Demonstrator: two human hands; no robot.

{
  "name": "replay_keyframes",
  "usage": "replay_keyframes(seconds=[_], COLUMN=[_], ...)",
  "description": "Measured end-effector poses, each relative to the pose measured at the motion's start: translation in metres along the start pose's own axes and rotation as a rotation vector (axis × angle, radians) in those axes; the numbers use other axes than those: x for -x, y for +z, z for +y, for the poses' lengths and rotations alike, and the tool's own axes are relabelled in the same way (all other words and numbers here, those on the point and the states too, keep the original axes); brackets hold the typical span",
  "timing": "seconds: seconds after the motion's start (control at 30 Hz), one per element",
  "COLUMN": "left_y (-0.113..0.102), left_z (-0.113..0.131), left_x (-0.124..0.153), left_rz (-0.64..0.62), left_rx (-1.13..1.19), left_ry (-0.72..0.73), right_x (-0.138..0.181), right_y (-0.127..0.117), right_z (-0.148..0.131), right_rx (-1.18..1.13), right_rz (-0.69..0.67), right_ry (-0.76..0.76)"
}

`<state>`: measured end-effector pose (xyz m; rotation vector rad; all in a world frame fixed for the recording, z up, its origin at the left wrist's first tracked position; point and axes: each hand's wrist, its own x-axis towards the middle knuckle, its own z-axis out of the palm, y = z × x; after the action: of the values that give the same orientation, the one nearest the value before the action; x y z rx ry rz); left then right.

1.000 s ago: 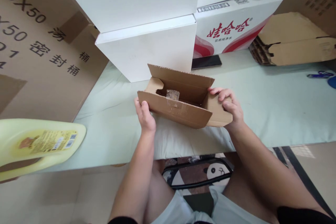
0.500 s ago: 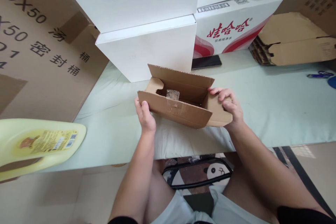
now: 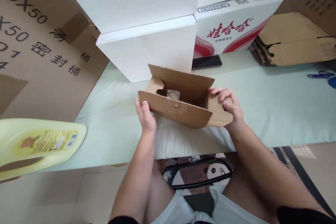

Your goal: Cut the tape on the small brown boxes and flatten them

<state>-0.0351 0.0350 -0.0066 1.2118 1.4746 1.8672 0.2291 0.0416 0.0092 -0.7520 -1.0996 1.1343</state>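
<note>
Left hand (image 3: 147, 117) pinched the open box (image 3: 187, 92) at its near-left corner; right hand (image 3: 231, 106) curled round its right end. Risk: tape (image 3: 173, 95) might snag if near flap (image 3: 178, 111) folded inward.

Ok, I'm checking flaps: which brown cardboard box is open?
The small brown cardboard box between the left hand and right hand, its flaps spread. The large black-printed brown cartons show no opening; the stacked brown cardboard lies flat.
</note>
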Motion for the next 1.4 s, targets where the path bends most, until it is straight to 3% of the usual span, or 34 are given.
replay_keyframes(seconds=[1.0,1.23,1.4], left_y=[-0.001,-0.002,-0.013], left_z=[-0.004,-0.008,-0.016], left_x=[-0.001,0.000,-0.021], left_rz=[-0.004,-0.013,-0.033], left_rx=[0.010,-0.009,-0.016], left_ry=[0.017,0.003,-0.038], right_x=[0.000,0.001,-0.016], right_y=[-0.002,-0.005,-0.006], right_z=[0.002,0.000,0.022], right_rx=[-0.015,0.087,0.142], right_rz=[-0.020,-0.030,0.093], right_ry=[-0.018,0.019,0.100])
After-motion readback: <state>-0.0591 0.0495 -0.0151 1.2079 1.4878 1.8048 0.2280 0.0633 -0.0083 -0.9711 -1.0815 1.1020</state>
